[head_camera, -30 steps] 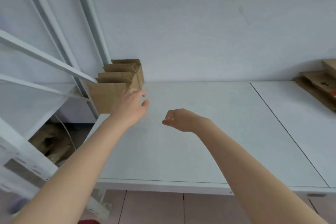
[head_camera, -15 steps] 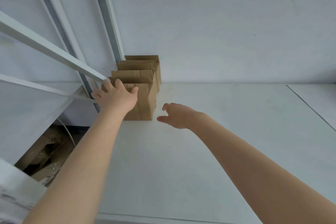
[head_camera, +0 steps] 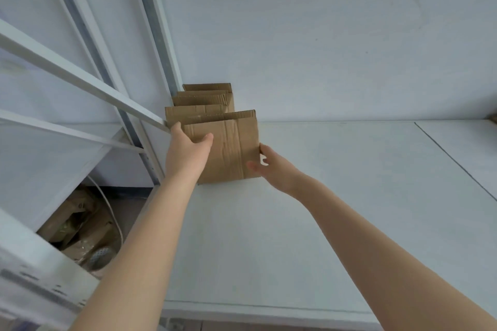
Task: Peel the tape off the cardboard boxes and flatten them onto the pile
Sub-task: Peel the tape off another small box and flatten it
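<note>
Several small brown cardboard boxes stand in a row at the back left of the white table, against the wall. The nearest cardboard box point(head_camera: 231, 148) faces me with a strip of clear tape running down its front. My left hand point(head_camera: 185, 153) grips its left side, thumb on the front face and fingers behind the edge. On the opposite side, my right hand point(head_camera: 271, 166) holds the lower right edge, fingers at the corner and thumb under the front face. The other boxes point(head_camera: 204, 97) stand behind it, mostly hidden.
A white metal shelf frame point(head_camera: 80, 80) slants in from the left, close to my left hand. Below it on the floor lie cardboard scraps and a cable point(head_camera: 80, 226). The white table point(head_camera: 336, 209) stretches right, with a seam point(head_camera: 454, 161) across it.
The view has moved closer to the boxes. My left hand closed on the nearest box's left side. My right hand moved from the tabletop up to the box's right edge.
</note>
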